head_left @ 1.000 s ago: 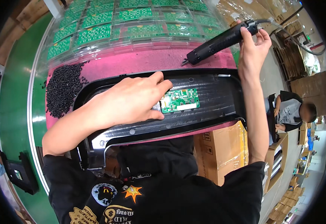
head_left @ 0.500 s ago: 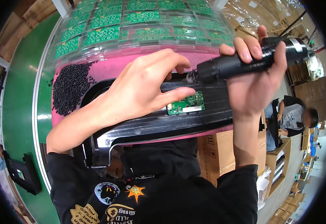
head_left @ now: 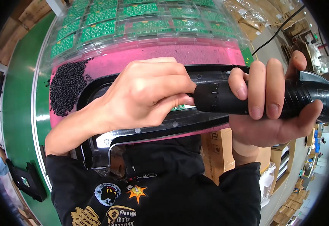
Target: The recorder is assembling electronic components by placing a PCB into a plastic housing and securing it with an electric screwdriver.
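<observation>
Head camera, looking steeply down at very close range

A single wide fisheye view from the person's head faces down over the chest onto the bench; straight edges bow toward the dark rim. The left hand (head_left: 145,94) at centre and the right hand (head_left: 270,109) at 3 o'clock, closed around a black power screwdriver (head_left: 224,100), sit so near the lens that they fill the middle. The black plastic panel (head_left: 96,94) lies under them, a clear tray of green circuit boards (head_left: 134,22) at 12 o'clock, the person's black shirt (head_left: 164,199) at 6 o'clock. No second view overlaps it.
</observation>
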The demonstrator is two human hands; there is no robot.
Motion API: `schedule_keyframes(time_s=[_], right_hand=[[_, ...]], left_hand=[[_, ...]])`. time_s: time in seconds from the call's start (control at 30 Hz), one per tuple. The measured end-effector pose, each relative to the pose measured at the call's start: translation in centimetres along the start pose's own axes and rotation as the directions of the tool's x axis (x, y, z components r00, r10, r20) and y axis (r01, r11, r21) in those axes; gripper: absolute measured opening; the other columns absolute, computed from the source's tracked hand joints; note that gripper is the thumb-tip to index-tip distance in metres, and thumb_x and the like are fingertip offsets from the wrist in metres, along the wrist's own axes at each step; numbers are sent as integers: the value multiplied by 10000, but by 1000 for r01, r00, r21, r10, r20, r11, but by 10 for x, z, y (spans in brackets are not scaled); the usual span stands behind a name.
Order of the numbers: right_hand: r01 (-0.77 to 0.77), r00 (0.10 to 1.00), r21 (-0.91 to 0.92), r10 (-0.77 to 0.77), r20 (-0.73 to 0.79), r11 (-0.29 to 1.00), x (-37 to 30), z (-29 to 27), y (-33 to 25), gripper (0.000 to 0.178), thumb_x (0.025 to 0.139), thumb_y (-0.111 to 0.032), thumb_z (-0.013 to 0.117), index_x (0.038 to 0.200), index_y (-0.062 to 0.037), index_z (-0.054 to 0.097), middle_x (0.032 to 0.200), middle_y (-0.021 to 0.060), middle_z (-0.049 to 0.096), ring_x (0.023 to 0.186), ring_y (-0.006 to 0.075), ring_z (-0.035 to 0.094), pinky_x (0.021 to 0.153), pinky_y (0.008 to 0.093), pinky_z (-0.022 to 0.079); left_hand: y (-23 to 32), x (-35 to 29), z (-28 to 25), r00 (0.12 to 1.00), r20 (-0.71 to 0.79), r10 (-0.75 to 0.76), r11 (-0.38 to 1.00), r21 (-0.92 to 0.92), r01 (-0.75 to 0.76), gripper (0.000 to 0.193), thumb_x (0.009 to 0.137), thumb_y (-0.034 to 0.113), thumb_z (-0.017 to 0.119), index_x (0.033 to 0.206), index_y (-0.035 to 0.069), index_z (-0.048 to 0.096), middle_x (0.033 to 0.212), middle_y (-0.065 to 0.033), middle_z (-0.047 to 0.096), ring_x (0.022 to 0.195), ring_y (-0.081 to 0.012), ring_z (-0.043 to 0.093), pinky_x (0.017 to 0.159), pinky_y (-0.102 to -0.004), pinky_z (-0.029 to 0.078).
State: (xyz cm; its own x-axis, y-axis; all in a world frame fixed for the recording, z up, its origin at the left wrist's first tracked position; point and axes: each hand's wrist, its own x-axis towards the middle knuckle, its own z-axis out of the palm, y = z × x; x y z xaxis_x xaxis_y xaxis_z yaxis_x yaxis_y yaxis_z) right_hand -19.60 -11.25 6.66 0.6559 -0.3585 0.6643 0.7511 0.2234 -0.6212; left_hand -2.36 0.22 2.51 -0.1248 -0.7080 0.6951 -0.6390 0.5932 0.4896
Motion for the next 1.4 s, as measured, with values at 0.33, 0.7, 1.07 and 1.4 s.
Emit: schedule_keyframes(time_s=[0.33, 0.7, 1.07, 1.4], right_hand=[[-102, 994, -235, 93, -48, 967, -2, 13, -24, 569, 961, -487, 519, 1364, -96, 426, 699, -61, 491, 591, 66, 479, 708, 313, 414], [95, 988, -184, -115, -100, 978, -3, 18, -21, 493, 866, -437, 658, 1196, -117, 480, 663, -78, 507, 555, 51, 480, 669, 267, 408], [125, 987, -361, -151, -46, 924, -7, 20, -18, 497, 819, -458, 720, 1130, -153, 480, 640, -85, 521, 540, 51, 499, 619, 259, 401], [148, 983, -339, -175, -51, 929, -9, 19, -16, 489, 820, -426, 717, 1136, -149, 466, 635, -80, 522, 541, 54, 505, 624, 265, 405]], left_hand=[[8, 4, -3, 989, -120, -91, 996, -24, 89, 70, 786, -60, 707, 848, -35, 688, 774, -102, 687, 671, -196, 665, 592, -274, 515], [-2, -4, 3, 959, 106, -262, 946, -171, 277, 136, 790, -58, 709, 923, -31, 705, 788, -125, 694, 711, -222, 694, 614, -298, 535], [1, -2, 2, 912, 182, -366, 867, -288, 406, 131, 827, -43, 703, 958, -36, 711, 761, -106, 692, 659, -168, 669, 589, -261, 524], [-5, -2, -1, 948, 164, -272, 950, -111, 292, 138, 787, 29, 762, 889, -18, 682, 783, -106, 695, 667, -219, 669, 572, -298, 502]])
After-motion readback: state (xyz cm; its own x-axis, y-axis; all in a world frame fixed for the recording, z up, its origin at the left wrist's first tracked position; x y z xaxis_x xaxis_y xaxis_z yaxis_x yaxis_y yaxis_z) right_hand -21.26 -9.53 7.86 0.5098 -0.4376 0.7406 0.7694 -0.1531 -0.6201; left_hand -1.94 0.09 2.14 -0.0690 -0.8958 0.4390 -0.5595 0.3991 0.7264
